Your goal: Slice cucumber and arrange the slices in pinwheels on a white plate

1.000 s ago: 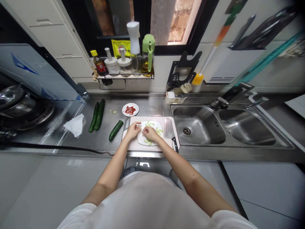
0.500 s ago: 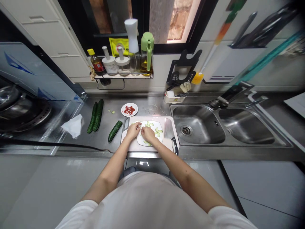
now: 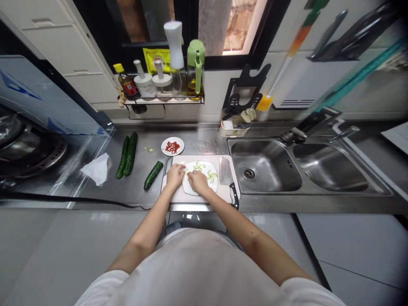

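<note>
A white squarish plate [image 3: 200,193] lies on the pale cutting board [image 3: 228,163], bearing thin green-edged cucumber slices [image 3: 211,176] set in pinwheel shapes. My left hand [image 3: 175,175] rests at the plate's left rim, fingers stretched towards its upper left part. Over the plate's left half is my right hand [image 3: 198,182], its fingertips closed together at a cucumber slice, which they partly hide. A cleaver [image 3: 226,172] with a black handle lies along the board's right side. Left of the board lies a cut piece of cucumber [image 3: 153,175].
Two whole cucumbers [image 3: 129,155] lie further left, near a crumpled white tissue [image 3: 97,169]. A small dish [image 3: 163,149] of chopped red pepper stands behind the board. To the right is a double sink [image 3: 266,187]; a rack [image 3: 165,101] of seasoning bottles hangs above the counter.
My hands have moved slightly apart. The left hand's fingers have straightened at the plate's rim, while the right fingertips have come down onto the slices at the plate's left.
</note>
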Motion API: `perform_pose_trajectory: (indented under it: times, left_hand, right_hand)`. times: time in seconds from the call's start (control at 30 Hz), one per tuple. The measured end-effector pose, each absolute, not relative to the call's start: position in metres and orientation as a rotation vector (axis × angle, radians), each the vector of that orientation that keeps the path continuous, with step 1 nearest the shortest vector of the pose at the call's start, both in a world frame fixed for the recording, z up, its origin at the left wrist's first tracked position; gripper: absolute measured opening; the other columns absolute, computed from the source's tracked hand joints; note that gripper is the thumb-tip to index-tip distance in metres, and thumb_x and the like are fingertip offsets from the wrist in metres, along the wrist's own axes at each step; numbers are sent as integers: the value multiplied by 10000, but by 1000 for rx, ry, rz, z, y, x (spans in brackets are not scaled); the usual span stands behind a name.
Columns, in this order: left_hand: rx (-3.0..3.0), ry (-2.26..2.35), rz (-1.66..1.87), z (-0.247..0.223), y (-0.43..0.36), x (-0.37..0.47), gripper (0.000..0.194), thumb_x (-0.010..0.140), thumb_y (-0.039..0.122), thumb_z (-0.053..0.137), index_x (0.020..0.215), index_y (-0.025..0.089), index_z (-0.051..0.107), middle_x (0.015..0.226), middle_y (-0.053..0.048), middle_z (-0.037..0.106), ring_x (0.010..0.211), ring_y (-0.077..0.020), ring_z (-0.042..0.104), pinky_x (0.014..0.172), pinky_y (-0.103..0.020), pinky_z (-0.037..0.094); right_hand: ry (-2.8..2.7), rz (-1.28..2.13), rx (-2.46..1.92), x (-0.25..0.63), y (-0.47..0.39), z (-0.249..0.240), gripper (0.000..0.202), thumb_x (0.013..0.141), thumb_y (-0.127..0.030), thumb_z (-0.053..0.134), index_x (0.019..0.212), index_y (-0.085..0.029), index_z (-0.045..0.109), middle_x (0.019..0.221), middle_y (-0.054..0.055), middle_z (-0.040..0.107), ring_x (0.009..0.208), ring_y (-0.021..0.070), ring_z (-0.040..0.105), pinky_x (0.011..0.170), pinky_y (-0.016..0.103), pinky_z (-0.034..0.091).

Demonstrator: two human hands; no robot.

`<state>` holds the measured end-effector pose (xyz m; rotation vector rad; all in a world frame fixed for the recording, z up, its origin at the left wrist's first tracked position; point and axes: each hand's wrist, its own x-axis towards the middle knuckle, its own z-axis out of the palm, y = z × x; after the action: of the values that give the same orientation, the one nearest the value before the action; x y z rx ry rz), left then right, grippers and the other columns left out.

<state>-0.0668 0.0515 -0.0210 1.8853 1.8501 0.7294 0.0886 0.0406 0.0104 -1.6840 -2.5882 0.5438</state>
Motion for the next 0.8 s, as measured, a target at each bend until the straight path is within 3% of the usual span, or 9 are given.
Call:
perform_pose_trajectory:
  times: [0.8]
  left_hand:
    - [1909,1852,651,-29,52,-66,239,818,221,600,1007,234,746,1015,-69,579,998,-210,559,916,-329,430]
  right_hand:
    - [-2625,510,-1724,88,34,9,319,988,-263,352,1131,-192,628,1057,126,629,1007,238,542,797,316,379]
